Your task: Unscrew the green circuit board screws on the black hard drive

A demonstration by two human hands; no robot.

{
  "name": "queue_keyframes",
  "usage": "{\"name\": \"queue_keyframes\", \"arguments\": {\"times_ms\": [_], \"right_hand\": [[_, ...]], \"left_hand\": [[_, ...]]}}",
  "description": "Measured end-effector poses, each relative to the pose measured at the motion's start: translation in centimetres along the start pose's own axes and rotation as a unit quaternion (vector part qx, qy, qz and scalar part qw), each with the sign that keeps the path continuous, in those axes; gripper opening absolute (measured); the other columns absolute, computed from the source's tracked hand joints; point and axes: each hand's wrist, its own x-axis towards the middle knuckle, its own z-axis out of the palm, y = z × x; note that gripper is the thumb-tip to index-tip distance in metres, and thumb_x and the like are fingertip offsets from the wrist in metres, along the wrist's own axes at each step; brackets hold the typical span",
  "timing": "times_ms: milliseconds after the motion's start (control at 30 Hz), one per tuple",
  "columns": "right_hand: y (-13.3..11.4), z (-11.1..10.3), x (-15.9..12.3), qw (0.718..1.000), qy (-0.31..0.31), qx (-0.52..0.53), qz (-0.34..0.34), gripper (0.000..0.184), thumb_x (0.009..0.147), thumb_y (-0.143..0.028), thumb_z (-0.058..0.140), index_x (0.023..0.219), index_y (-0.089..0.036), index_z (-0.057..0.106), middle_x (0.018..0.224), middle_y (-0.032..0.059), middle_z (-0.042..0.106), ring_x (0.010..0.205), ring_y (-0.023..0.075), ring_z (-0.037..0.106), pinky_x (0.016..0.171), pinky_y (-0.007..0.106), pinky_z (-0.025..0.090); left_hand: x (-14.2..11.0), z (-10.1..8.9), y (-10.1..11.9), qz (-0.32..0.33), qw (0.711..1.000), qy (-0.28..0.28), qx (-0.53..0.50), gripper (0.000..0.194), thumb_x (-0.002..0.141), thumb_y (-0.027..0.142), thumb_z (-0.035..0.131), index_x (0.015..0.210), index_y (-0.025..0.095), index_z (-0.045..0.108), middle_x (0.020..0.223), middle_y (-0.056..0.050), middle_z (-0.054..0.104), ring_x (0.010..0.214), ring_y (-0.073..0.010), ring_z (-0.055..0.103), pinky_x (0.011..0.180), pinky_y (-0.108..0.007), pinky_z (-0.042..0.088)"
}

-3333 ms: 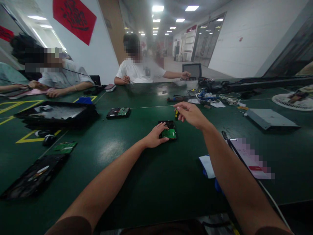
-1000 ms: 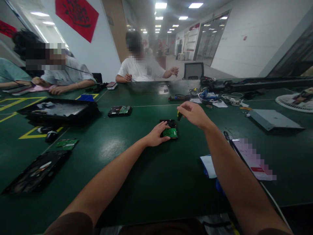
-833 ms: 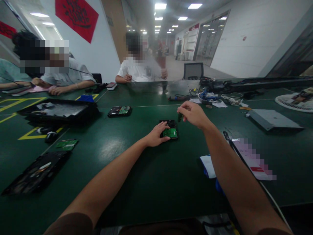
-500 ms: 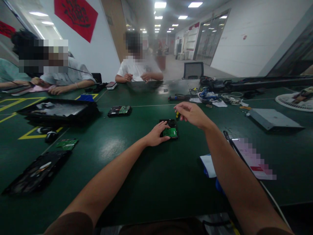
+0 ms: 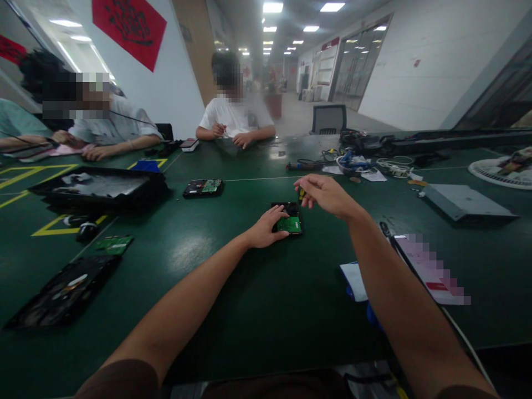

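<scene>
In the middle of the table lies a hard drive with its green circuit board facing up. My left hand grips it from the left side, the thumb at the near edge and the fingers reaching over its far part. Just above the drive's far right corner, my right hand is closed around a screwdriver with a yellow and black handle, held upright. The screwdriver's tip is too small to make out, so I cannot tell whether it touches the drive.
Another hard drive lies left of centre. A black tray, a loose green board and a black casing are on the left. Cables and a grey metal box are on the right. Several people sit across the table.
My right hand and the screwdriver have shifted very slightly, with the fingers turned a little around the handle. My left hand and the drive stay put. The person opposite has lowered one hand.
</scene>
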Motion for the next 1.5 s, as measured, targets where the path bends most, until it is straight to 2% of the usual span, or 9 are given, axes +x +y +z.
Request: {"name": "queue_keyframes", "arguments": {"times_ms": [100,233,467,600,833,967,1133,1367,1500], "right_hand": [[0.26,-0.16,0.14,0.998,0.026,-0.05,0.001,0.028,0.098,-0.05,0.063,0.1,-0.022,0.071,0.083,0.0047,0.072,0.068,0.0166,0.063,0.06,0.031,0.048],[0.68,-0.33,0.4,0.993,0.084,-0.08,0.022,0.021,0.094,-0.042,0.068,0.09,-0.022,0.069,0.083,0.0049,0.072,0.068,0.0169,0.061,0.061,0.031,0.047],[0.74,-0.16,0.41,0.998,0.049,-0.034,0.001,0.031,0.104,-0.048,0.052,0.103,-0.023,0.069,0.105,0.0072,0.075,0.061,0.0127,0.058,0.055,0.03,0.046],[0.8,-0.11,0.42,0.998,0.051,-0.029,0.008,0.032,0.103,-0.049,0.054,0.11,-0.022,0.069,0.091,0.0073,0.074,0.064,0.0162,0.061,0.056,0.031,0.047],[0.16,-0.2,0.3,0.986,0.126,-0.099,0.056,0.018,0.092,-0.038,0.068,0.09,-0.02,0.068,0.081,0.0055,0.072,0.062,0.0161,0.061,0.058,0.032,0.045],[0.34,-0.07,0.34,0.995,0.081,-0.043,0.036,0.023,0.098,-0.042,0.06,0.094,-0.02,0.068,0.093,0.0069,0.075,0.056,0.0129,0.059,0.052,0.031,0.042],[0.48,-0.07,0.33,0.999,0.043,0.004,0.004,0.028,0.103,-0.045,0.054,0.108,-0.022,0.07,0.11,0.0092,0.074,0.064,0.0137,0.062,0.054,0.031,0.046],[0.82,-0.34,0.53,0.99,0.117,-0.073,0.014,0.023,0.093,-0.043,0.068,0.091,-0.02,0.07,0.087,0.0064,0.073,0.07,0.0171,0.062,0.063,0.032,0.048],[0.51,-0.11,0.36,0.995,0.085,-0.042,0.021,0.026,0.096,-0.046,0.064,0.093,-0.02,0.068,0.093,0.007,0.075,0.058,0.0127,0.058,0.056,0.031,0.045]], "left_hand": [[0.0,0.0,-0.12,-0.004,1.0,-0.004,-0.002,0.065,0.093,0.049,0.069,0.149,0.022,0.051,0.174,-0.015,0.024,0.164,-0.0338,0.016,0.132,-0.058,0.015],[0.0,0.07,-0.37,-0.012,1.0,-0.004,-0.008,0.065,0.092,0.05,0.07,0.149,0.024,0.051,0.175,-0.013,0.023,0.164,-0.0335,0.014,0.132,-0.059,0.015],[0.03,0.11,-0.27,-0.003,1.0,-0.005,0.0,0.065,0.093,0.048,0.069,0.15,0.022,0.05,0.174,-0.015,0.023,0.164,-0.0337,0.014,0.132,-0.058,0.015],[-0.02,0.03,-0.05,-0.005,1.0,-0.002,-0.003,0.065,0.092,0.046,0.07,0.149,0.023,0.05,0.174,-0.014,0.024,0.164,-0.0332,0.015,0.132,-0.057,0.016],[-0.13,-0.16,0.19,-0.017,1.0,-0.01,0.0,0.066,0.093,0.048,0.069,0.151,0.024,0.049,0.175,-0.013,0.022,0.164,-0.0339,0.013,0.132,-0.059,0.015],[-0.07,-0.02,0.09,-0.006,1.0,-0.001,-0.002,0.065,0.093,0.046,0.069,0.15,0.022,0.05,0.174,-0.015,0.023,0.164,-0.0335,0.014,0.132,-0.058,0.015],[-0.05,0.09,-0.15,-0.001,1.0,0.002,-0.003,0.065,0.093,0.047,0.07,0.15,0.022,0.051,0.174,-0.015,0.024,0.164,-0.0335,0.015,0.132,-0.058,0.015],[-0.11,-0.01,-0.21,-0.009,1.0,-0.006,-0.003,0.066,0.093,0.049,0.069,0.151,0.023,0.05,0.174,-0.014,0.024,0.164,-0.0335,0.014,0.132,-0.059,0.016],[-0.03,0.12,-0.32,-0.001,1.0,-0.002,0.0,0.066,0.093,0.048,0.069,0.15,0.021,0.05,0.174,-0.016,0.024,0.164,-0.0337,0.015,0.132,-0.058,0.015]]}}
